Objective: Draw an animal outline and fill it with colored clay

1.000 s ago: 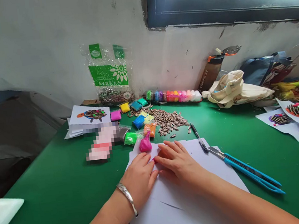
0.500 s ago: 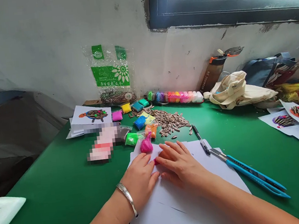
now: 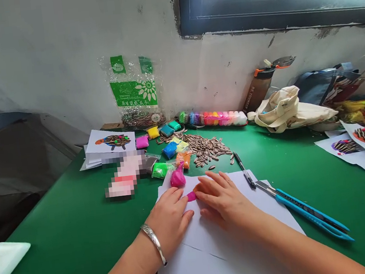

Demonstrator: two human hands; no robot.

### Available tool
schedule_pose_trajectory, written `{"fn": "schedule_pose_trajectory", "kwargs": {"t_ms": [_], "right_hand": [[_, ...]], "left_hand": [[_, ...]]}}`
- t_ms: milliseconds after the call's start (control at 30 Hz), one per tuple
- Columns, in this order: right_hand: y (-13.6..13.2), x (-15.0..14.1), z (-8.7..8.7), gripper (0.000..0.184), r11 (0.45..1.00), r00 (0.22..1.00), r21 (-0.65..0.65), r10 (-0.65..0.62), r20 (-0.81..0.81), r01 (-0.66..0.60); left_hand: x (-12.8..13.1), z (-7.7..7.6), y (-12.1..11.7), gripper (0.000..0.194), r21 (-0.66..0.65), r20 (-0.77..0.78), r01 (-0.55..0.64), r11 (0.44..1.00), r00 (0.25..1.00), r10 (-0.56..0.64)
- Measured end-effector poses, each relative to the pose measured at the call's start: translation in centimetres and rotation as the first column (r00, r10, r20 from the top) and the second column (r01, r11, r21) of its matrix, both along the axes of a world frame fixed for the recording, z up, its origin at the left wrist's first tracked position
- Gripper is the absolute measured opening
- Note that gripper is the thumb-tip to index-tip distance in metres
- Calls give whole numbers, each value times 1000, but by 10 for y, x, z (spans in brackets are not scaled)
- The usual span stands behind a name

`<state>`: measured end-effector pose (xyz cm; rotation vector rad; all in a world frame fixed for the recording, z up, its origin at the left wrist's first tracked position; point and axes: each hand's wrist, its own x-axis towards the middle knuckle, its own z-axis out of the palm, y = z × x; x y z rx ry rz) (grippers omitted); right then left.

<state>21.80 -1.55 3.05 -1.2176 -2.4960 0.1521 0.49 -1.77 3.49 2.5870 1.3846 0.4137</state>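
Observation:
A small roll of magenta modelling clay [image 3: 191, 196] lies on white paper [image 3: 197, 267], between the fingertips of my two hands. My left hand [image 3: 170, 215], with a silver bangle at the wrist, rests palm down, its outstretched fingers touching the clay's left end. From the other side my right hand [image 3: 220, 198] reaches over the paper, fingers spread, the index fingertip at the clay's right end. Both thumbs are apart from the clay. What lies beneath the right palm is hidden. Just beyond the fingers sits a bag of magenta clay [image 3: 178, 176].
Packets of coloured clay, including a green packet [image 3: 160, 170], and sunflower seeds [image 3: 208, 147] lie beyond the paper. To the right are a black pen [image 3: 245, 171] and a blue utility knife [image 3: 309, 212]. Seed pictures [image 3: 346, 146] lie far right; a turtle picture [image 3: 110, 141] is at left.
My right hand has shifted slightly to the right, away from the left one. More of the magenta clay shows between them. The left hand has hardly moved.

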Motion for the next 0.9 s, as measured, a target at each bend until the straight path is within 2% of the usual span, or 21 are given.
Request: {"fn": "schedule_pose_trajectory", "kwargs": {"t_ms": [67,167,267,367,467,567,700,900], "right_hand": [[-1,-1,2,30,999,1000,-29,21,12,-21],[6,5,0,26,1000,999,13,-6,-44,7],[21,20,-8,27,989,980,98,-95,-175,114],[37,34,-15,30,974,954,49,-207,-216,222],[49,38,-14,31,953,945,7,-298,-131,302],[56,34,-9,30,945,944,23,-326,-59,328],[65,24,-8,27,950,951,56,-309,20,307],[70,19,-23,29,955,962,147,-266,56,256]], "left_hand": [[-1,-3,0,25,15,15,-3,1000,1000,3],[-1,-3,0,25,7,12,6,1000,1000,-6],[-2,-5,0,26,11,14,0,1000,1000,0],[-3,-9,0,28,23,30,-7,1000,1000,6],[-4,-8,1,26,11,53,0,1000,999,-1],[-5,-4,4,22,-22,64,10,1000,998,-9],[-5,-4,5,21,-49,67,0,999,998,3],[-6,-8,3,19,-34,89,-5,999,996,8]]}}
